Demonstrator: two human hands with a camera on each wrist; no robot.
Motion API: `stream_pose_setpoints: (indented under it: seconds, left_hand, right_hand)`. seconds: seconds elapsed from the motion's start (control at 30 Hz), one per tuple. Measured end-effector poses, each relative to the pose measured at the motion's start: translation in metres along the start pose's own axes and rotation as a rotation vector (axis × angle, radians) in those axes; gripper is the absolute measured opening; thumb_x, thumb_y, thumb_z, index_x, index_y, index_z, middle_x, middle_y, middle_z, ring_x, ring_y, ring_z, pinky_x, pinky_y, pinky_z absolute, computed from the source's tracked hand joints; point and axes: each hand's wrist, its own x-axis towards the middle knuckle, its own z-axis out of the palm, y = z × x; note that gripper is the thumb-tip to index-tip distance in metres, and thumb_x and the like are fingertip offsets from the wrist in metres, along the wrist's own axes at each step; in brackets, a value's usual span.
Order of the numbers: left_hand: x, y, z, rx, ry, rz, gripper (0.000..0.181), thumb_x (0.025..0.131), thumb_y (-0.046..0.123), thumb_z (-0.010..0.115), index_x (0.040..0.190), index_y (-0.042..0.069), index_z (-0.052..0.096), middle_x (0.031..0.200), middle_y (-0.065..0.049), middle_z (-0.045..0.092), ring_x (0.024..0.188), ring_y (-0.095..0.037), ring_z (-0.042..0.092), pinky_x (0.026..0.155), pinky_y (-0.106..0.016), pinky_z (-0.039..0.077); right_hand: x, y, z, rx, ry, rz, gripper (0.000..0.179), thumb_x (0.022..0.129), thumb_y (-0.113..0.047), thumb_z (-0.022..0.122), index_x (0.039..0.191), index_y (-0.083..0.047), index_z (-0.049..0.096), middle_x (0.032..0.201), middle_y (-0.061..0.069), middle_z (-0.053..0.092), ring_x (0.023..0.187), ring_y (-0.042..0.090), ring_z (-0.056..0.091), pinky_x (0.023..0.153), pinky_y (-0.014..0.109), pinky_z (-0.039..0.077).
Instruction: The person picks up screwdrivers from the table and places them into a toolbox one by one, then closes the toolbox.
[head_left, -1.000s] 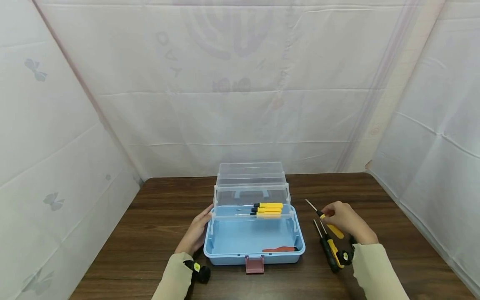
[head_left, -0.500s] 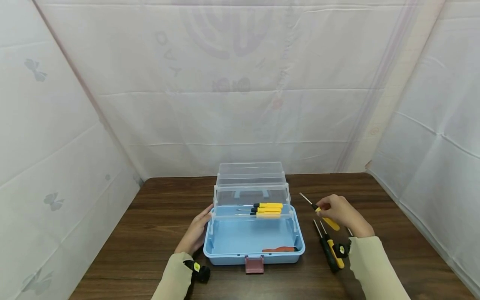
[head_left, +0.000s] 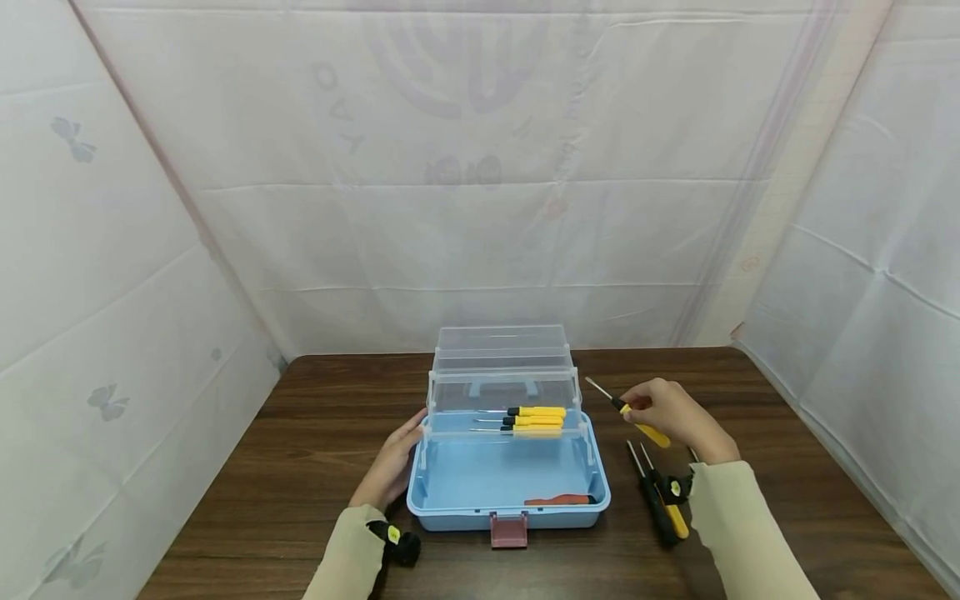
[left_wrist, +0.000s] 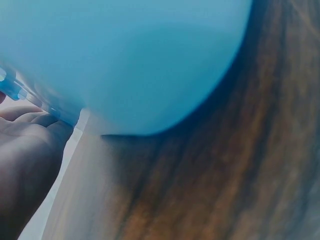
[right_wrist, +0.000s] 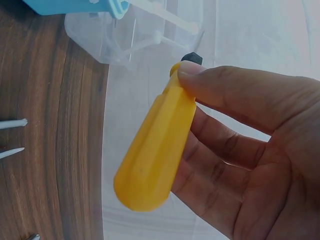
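Note:
In the head view my right hand pinches a yellow-handled screwdriver with a black collar, its metal shaft pointing up and left, right of the toolbox. Seen from the right wrist, thumb and fingers grip the handle near the collar. My left hand rests along the left side of the light blue toolbox, straight fingers against its wall; the left wrist view shows this hand beside the blue wall. Several yellow screwdrivers lie in the raised clear tray, and a red-handled screwdriver in the box's bottom.
Right of the box, a black screwdriver and another yellow one lie on the wooden table; a further metal tip shows by the right sleeve. The clear lid stands raised behind. A maroon latch hangs at the front.
My right hand has carried the yellow screwdriver up and left, off the spot beside the other screwdrivers and closer to the toolbox. The left hand and the box have stayed put.

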Motion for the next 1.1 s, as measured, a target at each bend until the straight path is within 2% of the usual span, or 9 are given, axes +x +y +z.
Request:
stream_pose_setpoints:
  seconds: [0.27,0.63,1.1]
  left_hand:
    - [0.002,-0.001,0.000,-0.016,0.005,-0.007,0.054,0.102,0.018,0.034,0.154,0.010,0.019,0.160,-0.018,0.014,0.146,-0.039,0.018,0.114,-0.057,0.022]
    - [0.001,0.000,0.001,-0.029,-0.011,0.011,0.054,0.102,0.015,0.033,0.154,0.007,0.018,0.160,-0.020,0.014,0.145,-0.039,0.018,0.115,-0.057,0.021]
    - [0.000,0.001,0.001,-0.035,-0.015,0.013,0.054,0.103,0.016,0.032,0.154,0.007,0.017,0.160,-0.019,0.013,0.146,-0.038,0.016,0.115,-0.056,0.020]
  right_hand:
    - [0.004,-0.004,0.001,0.003,-0.001,-0.022,0.024,0.088,-0.009,0.066,0.108,0.004,0.069,0.092,0.009,0.068,0.078,0.016,0.059,0.070,0.035,0.054]
    - [0.012,-0.011,0.000,-0.019,0.003,-0.043,0.022,0.089,-0.006,0.065,0.108,0.002,0.070,0.094,0.009,0.069,0.077,0.016,0.059,0.070,0.034,0.055]
    - [0.023,-0.023,0.003,-0.031,0.012,-0.078,0.021,0.089,-0.008,0.065,0.107,0.001,0.071,0.091,0.007,0.069,0.076,0.015,0.058,0.069,0.032,0.054]
